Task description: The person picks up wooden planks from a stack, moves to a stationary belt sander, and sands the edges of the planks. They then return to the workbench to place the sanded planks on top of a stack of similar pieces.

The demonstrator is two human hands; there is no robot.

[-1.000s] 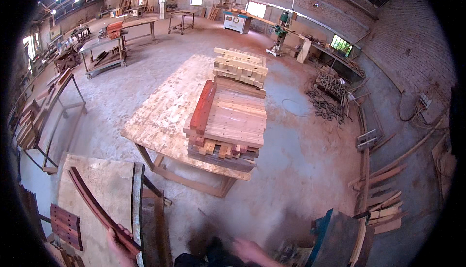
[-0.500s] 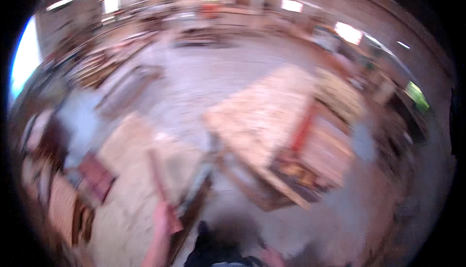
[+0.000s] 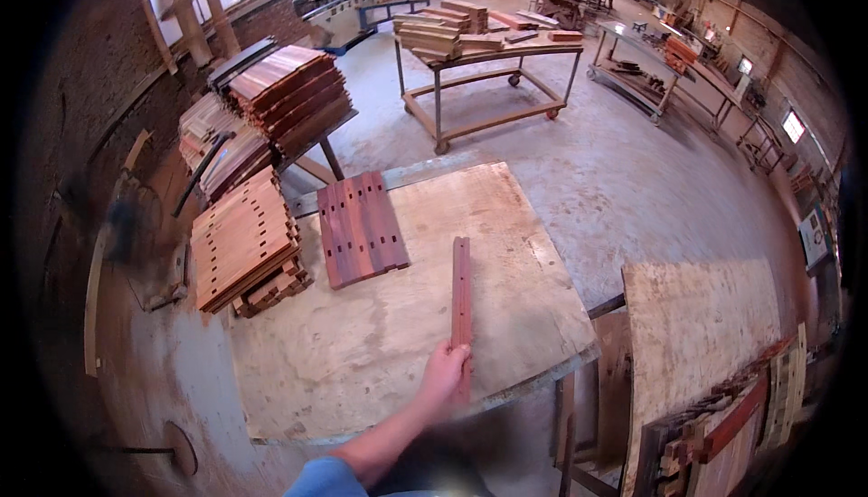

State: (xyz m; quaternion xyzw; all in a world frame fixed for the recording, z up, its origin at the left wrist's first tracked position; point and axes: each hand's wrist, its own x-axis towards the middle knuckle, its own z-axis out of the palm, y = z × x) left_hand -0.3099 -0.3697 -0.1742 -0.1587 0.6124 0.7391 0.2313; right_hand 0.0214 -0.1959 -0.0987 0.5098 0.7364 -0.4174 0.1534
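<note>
My left hand (image 3: 443, 375) is closed around the near part of a reddish-brown wooden slat (image 3: 461, 289). A few small dark holes or slots run along the slat, and it points away from me over a pale plywood tabletop (image 3: 524, 226). Whether it rests on the plywood or hangs just above it, I cannot tell. Left of it, a row of dark red slotted slats (image 3: 362, 230) lies side by side on the tabletop. Further left, a stack of lighter orange-brown slotted slats (image 3: 246, 239) sits at the table's edge. My right hand is out of view.
Behind the table at left stand piles of red-brown slats (image 3: 289, 90) on a support. A wheeled cart (image 3: 493, 54) carries stacked boards farther back. At right is another plywood sheet (image 3: 701, 325), with wood pieces (image 3: 714, 425) below it. A long workbench (image 3: 633, 40) stands far right.
My view has swung left, so the plywood tabletop and slats now sit in the middle. My left hand still holds the slat. My right hand has left the view.
</note>
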